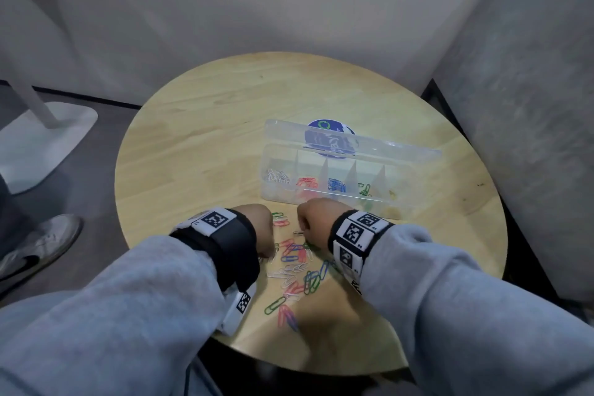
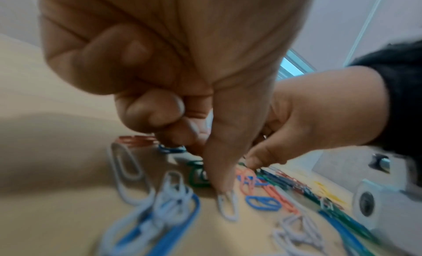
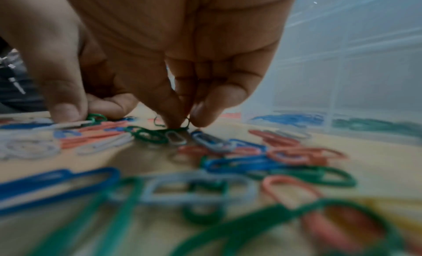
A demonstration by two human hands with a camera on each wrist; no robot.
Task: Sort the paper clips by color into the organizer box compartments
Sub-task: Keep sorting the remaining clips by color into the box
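Observation:
Loose paper clips [image 1: 295, 267] in white, red, blue and green lie in a pile on the round wooden table [image 1: 199, 145]. Both hands are down in it. My left hand [image 2: 212, 169] has its fingers curled, with thumb and forefinger meeting at the table round a green clip [image 2: 197, 178]. The thumb tip also touches a white clip [image 2: 227, 205]. My right hand [image 3: 180, 123] pinches another green clip [image 3: 160, 129] with its fingertips. The clear organizer box [image 1: 321, 199] stands open just beyond, holding white, red, blue, green and yellow clips in separate compartments.
The box lid [image 1: 369, 141] stands up behind the compartments, with a blue round sticker behind it. A grey wall panel [image 1: 530, 106] rises at the right, close to the table. A white stand base [image 1: 41, 141] and a shoe [image 1: 41, 244] are on the floor at left.

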